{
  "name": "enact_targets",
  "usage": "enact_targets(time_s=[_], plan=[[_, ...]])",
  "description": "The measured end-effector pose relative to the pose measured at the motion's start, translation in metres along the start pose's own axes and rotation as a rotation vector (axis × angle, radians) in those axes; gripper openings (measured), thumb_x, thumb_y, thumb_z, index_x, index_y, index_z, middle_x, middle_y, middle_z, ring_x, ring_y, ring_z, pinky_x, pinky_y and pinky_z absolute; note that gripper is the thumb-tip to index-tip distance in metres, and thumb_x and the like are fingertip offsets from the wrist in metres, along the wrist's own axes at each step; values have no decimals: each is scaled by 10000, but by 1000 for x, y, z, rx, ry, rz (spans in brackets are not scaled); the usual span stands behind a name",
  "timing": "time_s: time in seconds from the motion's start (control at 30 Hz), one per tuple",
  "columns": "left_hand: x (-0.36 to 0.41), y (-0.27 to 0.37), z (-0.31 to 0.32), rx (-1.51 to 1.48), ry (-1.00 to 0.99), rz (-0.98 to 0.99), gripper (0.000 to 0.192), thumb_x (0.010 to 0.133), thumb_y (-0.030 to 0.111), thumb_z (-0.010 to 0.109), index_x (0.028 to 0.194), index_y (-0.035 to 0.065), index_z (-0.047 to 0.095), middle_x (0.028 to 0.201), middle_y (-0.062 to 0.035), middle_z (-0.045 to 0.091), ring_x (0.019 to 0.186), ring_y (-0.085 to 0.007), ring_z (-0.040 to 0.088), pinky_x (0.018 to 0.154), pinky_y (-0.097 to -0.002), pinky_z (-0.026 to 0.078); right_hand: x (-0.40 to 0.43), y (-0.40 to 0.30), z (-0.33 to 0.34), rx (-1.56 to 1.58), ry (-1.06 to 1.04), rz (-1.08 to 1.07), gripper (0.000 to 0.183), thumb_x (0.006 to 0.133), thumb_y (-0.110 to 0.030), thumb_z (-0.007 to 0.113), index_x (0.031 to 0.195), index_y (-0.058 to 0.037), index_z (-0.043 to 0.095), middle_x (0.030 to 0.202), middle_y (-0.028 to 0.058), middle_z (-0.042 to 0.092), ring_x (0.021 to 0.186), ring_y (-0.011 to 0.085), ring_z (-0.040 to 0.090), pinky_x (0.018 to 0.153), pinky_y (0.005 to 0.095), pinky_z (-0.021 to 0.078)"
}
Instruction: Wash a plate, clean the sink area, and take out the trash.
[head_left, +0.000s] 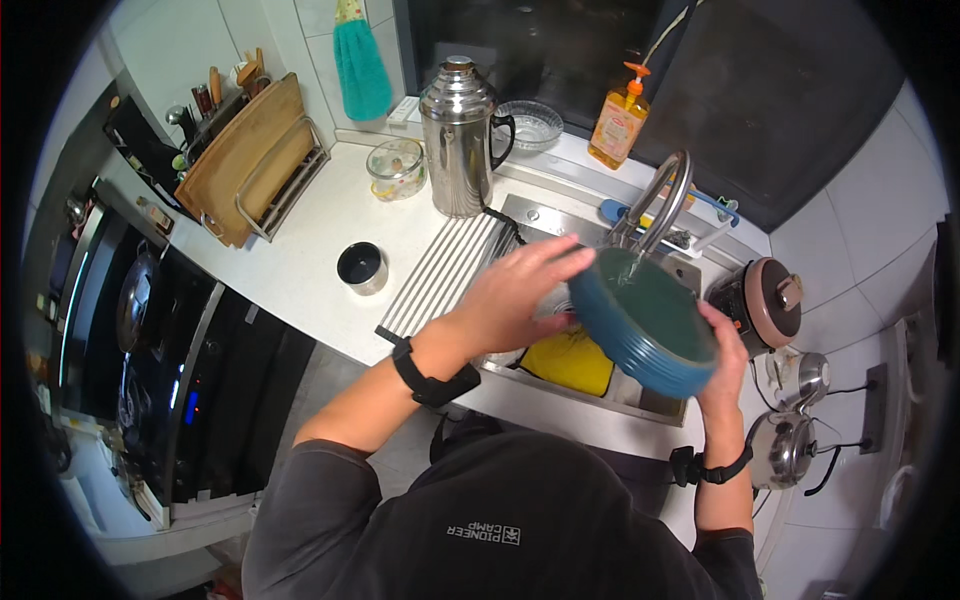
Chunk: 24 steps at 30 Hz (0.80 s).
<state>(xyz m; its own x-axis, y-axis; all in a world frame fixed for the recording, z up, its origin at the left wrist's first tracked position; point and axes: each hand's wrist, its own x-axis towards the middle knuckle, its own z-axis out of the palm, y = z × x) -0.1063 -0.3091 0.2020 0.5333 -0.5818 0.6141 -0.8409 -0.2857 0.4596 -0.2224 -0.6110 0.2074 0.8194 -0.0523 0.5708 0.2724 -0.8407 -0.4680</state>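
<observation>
My right hand grips the right edge of a ribbed blue bowl with a dark green inside. The bowl is tilted above the steel sink, and water runs into it from the curved metal faucet. At the bowl's left rim is my left hand, its fingers spread and its thumb apart; whether they press on the bowl cannot be told. Below, in the sink, lies a yellow cloth. A slatted roll-up rack covers the sink's left end and part of the counter.
A metal thermos jug, a lidded glass bowl and a dark-lined cup stand left of the sink. Wooden cutting boards lean further left. An orange soap bottle is on the sill. A rice cooker stands right.
</observation>
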Motion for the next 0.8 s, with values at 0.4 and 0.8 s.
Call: enact_targets(time_s=[0.4,0.8], plan=[[-49,3,14,-33,120,-542,450,888,207,681,1298,73,554,1317,-137,537,1033,-243,613,830,-323,526,-80,100,-30,306,217,153,327,854,25,612,1180,44,589,1231,186,619,1138,277,608,1017,387,472],[34,-66,-79,143,7,-503,332,919,328,631,995,14,704,855,-171,701,798,-255,668,749,-359,511,-97,90,-27,-13,157,414,518,662,183,527,1125,-23,632,989,214,689,966,376,669,867,393,517]])
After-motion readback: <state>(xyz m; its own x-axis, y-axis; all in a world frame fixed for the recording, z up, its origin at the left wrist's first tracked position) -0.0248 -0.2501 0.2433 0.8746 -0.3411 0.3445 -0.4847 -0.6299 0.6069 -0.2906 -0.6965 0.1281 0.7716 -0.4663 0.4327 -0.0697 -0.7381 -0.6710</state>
